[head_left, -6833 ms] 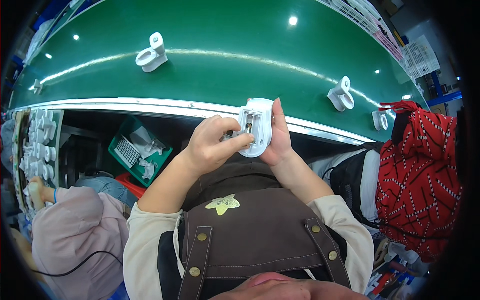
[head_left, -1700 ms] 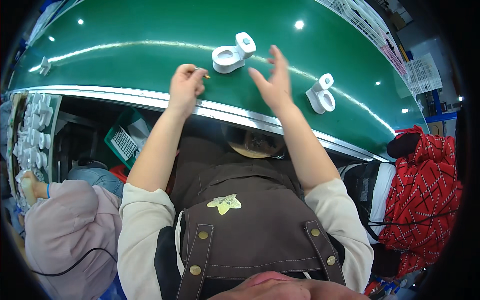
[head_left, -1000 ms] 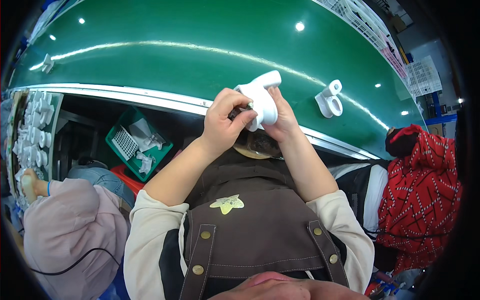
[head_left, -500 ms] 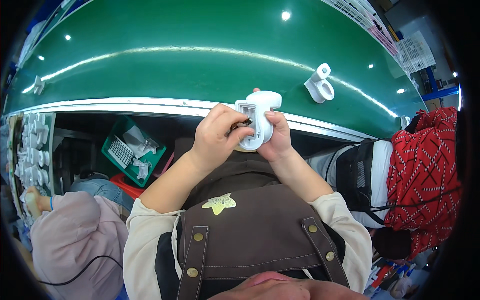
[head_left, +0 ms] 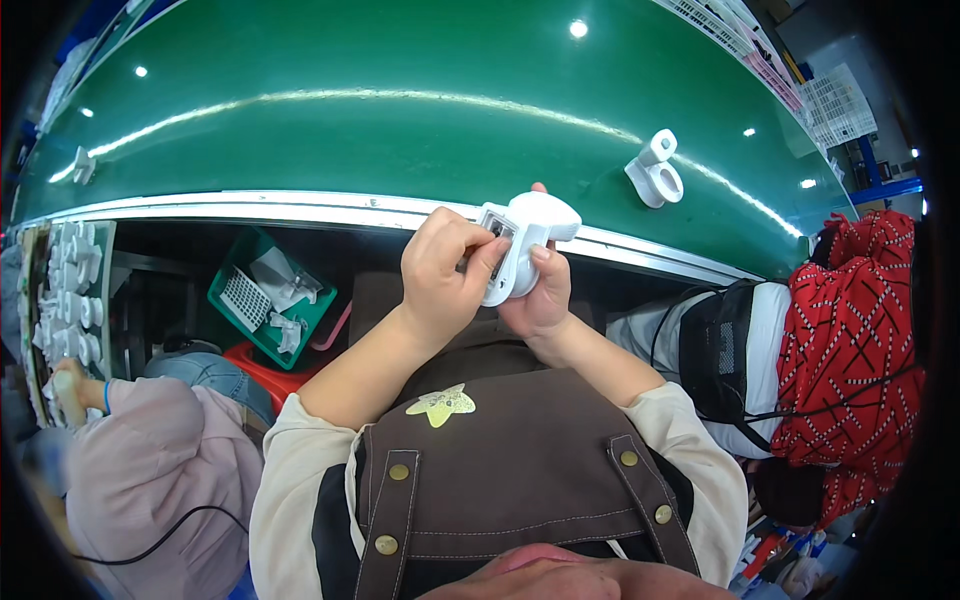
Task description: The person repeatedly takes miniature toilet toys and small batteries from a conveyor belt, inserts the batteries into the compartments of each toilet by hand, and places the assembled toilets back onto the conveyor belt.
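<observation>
Fingers (head_left: 462, 238) and thumb (head_left: 487, 258) of the left hand (head_left: 435, 265) are bent inward at a compartment (head_left: 498, 228) in the flat base of a white toilet-shaped piece (head_left: 533, 225); whether they pinch something small cannot be told. The right hand (head_left: 540, 300) grips that piece from the right, its thumb against the side and 1 fingertip showing beyond the far side. The piece is held tilted between the hands, base turned to the left, in front of the near metal edge (head_left: 290, 203) of the green surface (head_left: 380, 145).

On the surface, to the right and well apart from the hands, 1 similar white toilet (head_left: 655, 178) stands upright. Far to the left is 1 more small white object (head_left: 84, 165), too small to make out.

Below the edge, left of the forearms, a green basket (head_left: 317, 322) holds a white grid (head_left: 245, 298) and some translucent pieces (head_left: 288, 333). Beyond it, a rack (head_left: 107, 310) bears rows of white parts (head_left: 75, 290). People sit on 2 sides, 1 in pale pink (head_left: 165, 460), 1 in patterned red (head_left: 845, 345).
</observation>
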